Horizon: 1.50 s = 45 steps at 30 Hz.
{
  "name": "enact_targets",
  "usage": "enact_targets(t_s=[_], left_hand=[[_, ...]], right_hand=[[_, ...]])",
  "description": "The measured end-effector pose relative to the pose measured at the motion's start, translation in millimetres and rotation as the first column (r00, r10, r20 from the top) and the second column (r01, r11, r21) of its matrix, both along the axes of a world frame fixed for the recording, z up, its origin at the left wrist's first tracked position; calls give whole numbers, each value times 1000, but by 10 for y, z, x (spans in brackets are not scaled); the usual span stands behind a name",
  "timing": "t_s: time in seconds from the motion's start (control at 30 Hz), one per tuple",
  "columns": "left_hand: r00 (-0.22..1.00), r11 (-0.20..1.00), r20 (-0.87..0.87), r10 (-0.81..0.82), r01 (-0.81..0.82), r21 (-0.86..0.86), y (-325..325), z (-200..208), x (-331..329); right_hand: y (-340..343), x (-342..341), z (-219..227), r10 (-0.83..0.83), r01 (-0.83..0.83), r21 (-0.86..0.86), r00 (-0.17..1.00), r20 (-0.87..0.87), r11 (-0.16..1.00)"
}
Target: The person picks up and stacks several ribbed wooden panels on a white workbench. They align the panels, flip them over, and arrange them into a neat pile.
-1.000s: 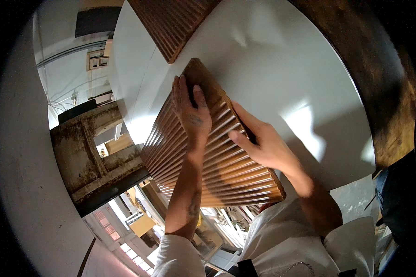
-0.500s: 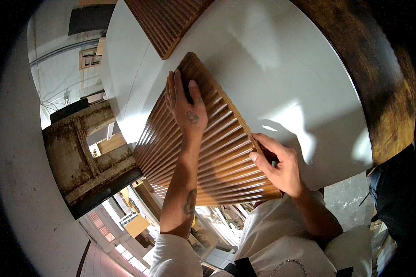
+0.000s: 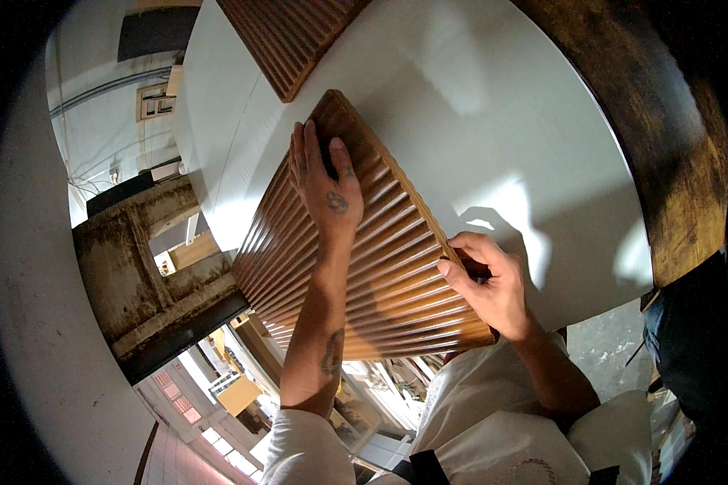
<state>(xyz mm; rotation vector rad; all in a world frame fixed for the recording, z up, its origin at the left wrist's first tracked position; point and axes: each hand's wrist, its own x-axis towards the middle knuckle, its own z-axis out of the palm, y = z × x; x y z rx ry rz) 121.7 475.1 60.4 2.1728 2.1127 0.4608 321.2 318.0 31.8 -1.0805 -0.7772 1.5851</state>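
Note:
A brown fluted wooden panel [image 3: 396, 271] with a glossy, ridged face lies at a slant on a white tabletop [image 3: 469, 145], its near end reaching past the table's edge. My left hand [image 3: 328, 190] rests flat on the ridges near the far corner, fingers stretched out and thumb apart. At the panel's right edge, my right hand [image 3: 497, 287] has its thumb on the ridged face and its index finger against the side; the other fingers are mostly hidden. A second fluted panel [image 3: 295, 40] lies farther off on the same table.
A dark stained wooden surface [image 3: 663, 145] borders the table on the right. Left of the table stands a worn, stained frame [image 3: 129, 259]. Wood pieces [image 3: 396, 380] are heaped below the panel's near end. Dark clothing [image 3: 696, 331] shows at the right.
My right hand has shifted slightly along the panel's right edge, its thumb and index finger a little closer to the rim. My left hand stays almost where it was.

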Motion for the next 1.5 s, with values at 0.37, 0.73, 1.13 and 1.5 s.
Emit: enact_targets(t_s=[0.37,0.73,1.13,1.5], left_hand=[[1000,1000,-13,19,-19,-18,-8,-4,-4],[1000,1000,5,0,0,0,-4,-27,-24],[1000,1000,28,13,-13,-10,-10,-38,-30],[1000,999,8,29,-29,-39,1,-50,-47]], right_hand=[[38,-11,44,-11,12,-20,999,45,1000],[57,0,17,25,-24,-9,999,47,1000],[13,-19,-32,16,-16,-13,1000,11,1000],[34,-47,-63,-16,15,13,998,57,1000]])
